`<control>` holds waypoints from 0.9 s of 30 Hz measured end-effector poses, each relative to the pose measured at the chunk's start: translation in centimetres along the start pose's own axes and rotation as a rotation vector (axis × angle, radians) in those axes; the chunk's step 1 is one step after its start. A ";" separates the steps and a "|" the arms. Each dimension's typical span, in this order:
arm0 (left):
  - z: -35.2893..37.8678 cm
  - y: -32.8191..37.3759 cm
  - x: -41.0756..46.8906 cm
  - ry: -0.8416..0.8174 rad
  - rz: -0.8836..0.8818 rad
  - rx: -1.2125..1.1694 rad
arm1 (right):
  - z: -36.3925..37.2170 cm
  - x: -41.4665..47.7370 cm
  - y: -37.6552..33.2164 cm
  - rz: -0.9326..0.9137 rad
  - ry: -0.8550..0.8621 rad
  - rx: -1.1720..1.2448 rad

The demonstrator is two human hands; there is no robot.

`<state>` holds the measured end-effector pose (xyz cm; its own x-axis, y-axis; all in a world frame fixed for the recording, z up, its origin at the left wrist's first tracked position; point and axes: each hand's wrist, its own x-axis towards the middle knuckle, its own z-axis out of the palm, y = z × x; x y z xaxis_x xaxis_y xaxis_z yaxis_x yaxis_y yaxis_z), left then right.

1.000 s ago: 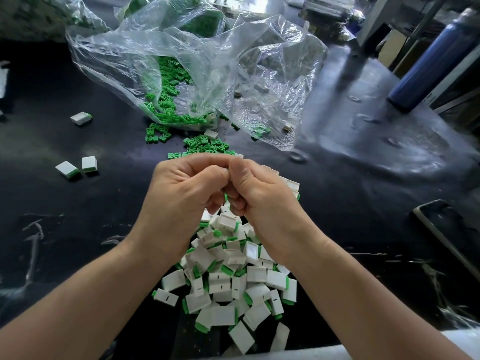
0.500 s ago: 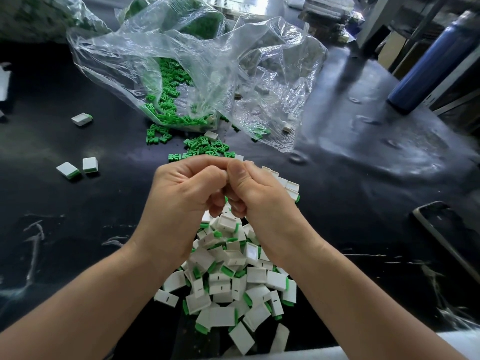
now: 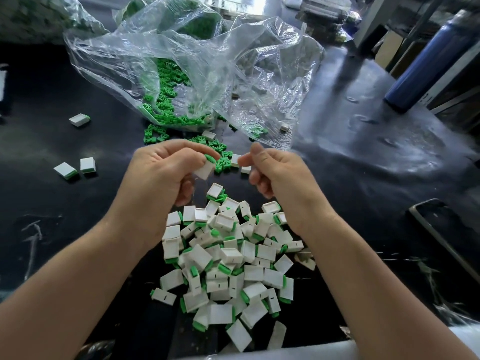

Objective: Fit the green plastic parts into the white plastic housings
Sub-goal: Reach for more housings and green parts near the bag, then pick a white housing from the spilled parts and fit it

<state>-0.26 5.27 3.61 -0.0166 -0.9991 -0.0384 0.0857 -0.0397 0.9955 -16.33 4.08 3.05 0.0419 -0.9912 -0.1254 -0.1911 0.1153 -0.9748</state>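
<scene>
Pinches in the left hand (image 3: pixel 161 175) a small boxy white housing (image 3: pixel 204 171), green part (image 3: pixel 210 158) poking from its top, above the pile (image 3: pixel 231 255) on the black table (image 3: pixel 363 183). Curls the right hand (image 3: pixel 272 172) beside it, empty.

housings (image 3: pixel 228 258): white, some with a green edge
loose parts (image 3: pixel 166 100): green
bag (image 3: pixel 207 61): clear
desk (image 3: pixel 65 203): black
bottle (image 3: pixel 426 63): blue

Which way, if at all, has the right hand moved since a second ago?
Yes. The right hand has shifted right, off the left hand: from above the middle of the pile of housings to above its right edge.
</scene>
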 end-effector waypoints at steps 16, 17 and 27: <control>0.7 -0.3 -0.7 -0.096 0.059 0.342 | 0.1 3.3 3.0 -0.260 0.263 -0.966; 0.7 -0.3 -0.7 -0.098 0.059 0.340 | 0.3 3.4 3.2 -0.263 0.246 -1.001; 0.6 -0.9 -0.1 0.027 -0.029 0.226 | 0.4 2.2 1.7 -0.386 0.277 -0.716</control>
<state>-0.90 5.40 2.77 0.0111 -0.9977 -0.0663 -0.1400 -0.0672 0.9879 -16.22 2.13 1.01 0.0087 -0.9434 0.3317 -0.7897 -0.2100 -0.5765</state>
